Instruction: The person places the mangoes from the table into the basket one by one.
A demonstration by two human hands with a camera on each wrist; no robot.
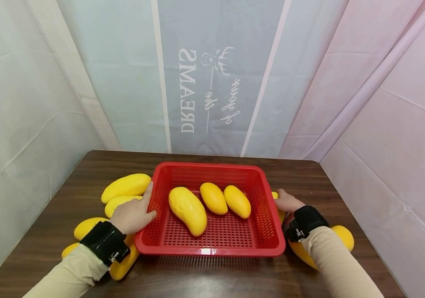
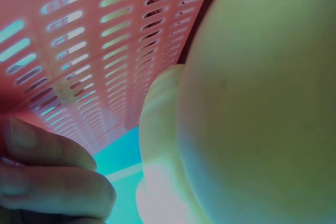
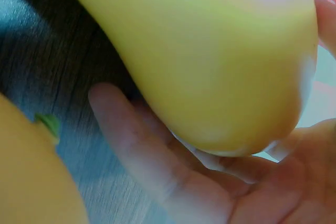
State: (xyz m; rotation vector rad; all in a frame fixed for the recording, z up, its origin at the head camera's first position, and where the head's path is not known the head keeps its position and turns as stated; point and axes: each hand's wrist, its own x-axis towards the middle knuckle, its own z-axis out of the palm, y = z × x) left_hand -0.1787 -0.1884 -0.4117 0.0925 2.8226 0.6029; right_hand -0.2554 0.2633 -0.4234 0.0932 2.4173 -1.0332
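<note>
A red perforated plastic basket holds one large yellow mango and two smaller mangoes. My left hand grips the basket's left side, thumb over the rim; in the left wrist view its curled fingers meet the outer wall. Right beside that hand, a large yellow fruit fills much of the left wrist view. Close to the basket's right wall, my right hand holds a large yellow mango, its fingers curled around and beneath the rounded end. The basket mostly hides this mango in the head view.
Several yellow mangoes lie on the brown wooden table left of the basket, some partly under my left arm. Another mango, partly covered by my right forearm, lies at the right. Cloth curtains stand behind and on both sides.
</note>
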